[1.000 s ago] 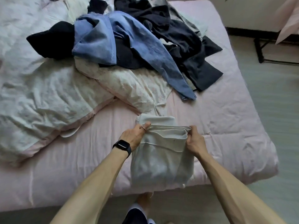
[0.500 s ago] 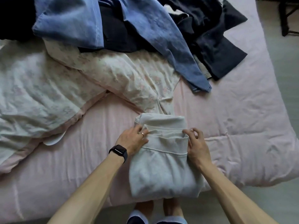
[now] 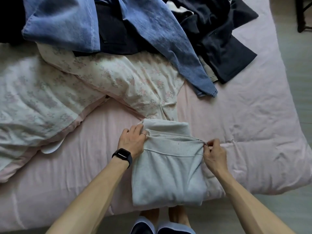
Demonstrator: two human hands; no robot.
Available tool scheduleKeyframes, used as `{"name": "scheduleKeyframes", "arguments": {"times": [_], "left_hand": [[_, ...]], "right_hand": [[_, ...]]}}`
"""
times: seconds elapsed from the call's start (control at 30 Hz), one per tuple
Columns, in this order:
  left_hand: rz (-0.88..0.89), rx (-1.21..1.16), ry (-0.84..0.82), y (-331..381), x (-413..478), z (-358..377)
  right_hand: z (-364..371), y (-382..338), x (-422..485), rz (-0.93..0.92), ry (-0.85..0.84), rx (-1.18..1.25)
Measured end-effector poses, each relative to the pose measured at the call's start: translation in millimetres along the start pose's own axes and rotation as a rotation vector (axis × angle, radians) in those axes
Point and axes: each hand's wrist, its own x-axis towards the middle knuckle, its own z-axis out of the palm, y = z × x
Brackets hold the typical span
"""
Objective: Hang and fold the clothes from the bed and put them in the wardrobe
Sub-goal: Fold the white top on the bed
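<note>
A folded light grey sweatshirt (image 3: 168, 176) lies on the near edge of the pink bed (image 3: 253, 132). My left hand (image 3: 132, 142), with a black watch on the wrist, rests on the garment's left side at the ribbed hem, fingers tucked at the fold. My right hand (image 3: 213, 153) pinches the hem's right corner between thumb and fingertips. Further back lie blue jeans (image 3: 152, 31) and dark clothes (image 3: 219, 34) in a heap.
A floral white duvet (image 3: 67, 92) covers the bed's left and middle. Grey floor (image 3: 297, 98) runs along the right side, with a black furniture leg (image 3: 302, 17) at the top right. My feet in slippers (image 3: 162, 227) stand at the bed's edge.
The view has tilted down and closer to the bed. The sweatshirt has settled flat on the mattress, and my right hand has shifted to pinch the hem's right corner.
</note>
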Motion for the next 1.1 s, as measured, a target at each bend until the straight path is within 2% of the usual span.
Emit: {"name": "scheduleKeyframes", "arguments": {"times": [0.17,0.27,0.33,0.43,0.47,0.53,0.6,0.67,0.73,0.87,0.97,1.03,1.1], "left_hand": [[-0.162,0.120,-0.043,8.5,11.4,-6.6],[-0.176,0.153,-0.039,23.5,10.3,-11.4],[-0.058,0.163,0.017,31.4,5.5,-16.2],[0.236,0.179,0.207,30.8,3.2,-16.1],[0.278,0.194,0.221,29.8,5.7,-16.8],[0.230,0.191,0.204,27.4,15.6,-20.4],[0.082,0.143,0.103,18.0,25.7,-22.4],[-0.073,0.160,-0.028,5.9,35.1,-15.1],[-0.106,0.230,-0.073,4.9,38.9,-7.4],[-0.015,0.221,0.099,33.2,33.7,-8.0],[0.256,0.198,0.252,38.4,23.6,-3.8],[0.300,0.207,0.107,40.0,19.6,-2.4],[0.242,0.194,-0.020,41.3,24.0,-0.3]], "right_hand": [[7.8,-0.7,10.8,0.161,-0.042,-0.016],[15.8,-12.7,13.0,0.225,-0.049,-0.049],[15.6,-16.6,11.8,0.145,-0.064,-0.074],[14.1,-17.8,1.5,-0.193,-0.150,-0.012],[13.0,-15.9,-1.9,-0.274,-0.164,-0.018],[11.1,-9.4,-2.2,-0.328,-0.124,-0.070],[8.7,-2.1,6.2,-0.225,-0.080,-0.065],[5.4,3.3,20.2,-0.027,-0.100,-0.026],[6.5,5.3,29.1,0.059,-0.124,-0.045],[16.6,-11.8,25.9,0.064,-0.152,-0.150],[16.6,-19.4,12.5,-0.134,-0.151,-0.122],[13.0,-20.4,4.1,-0.234,-0.201,-0.144],[12.9,-19.2,0.7,-0.224,-0.239,-0.183]]}}
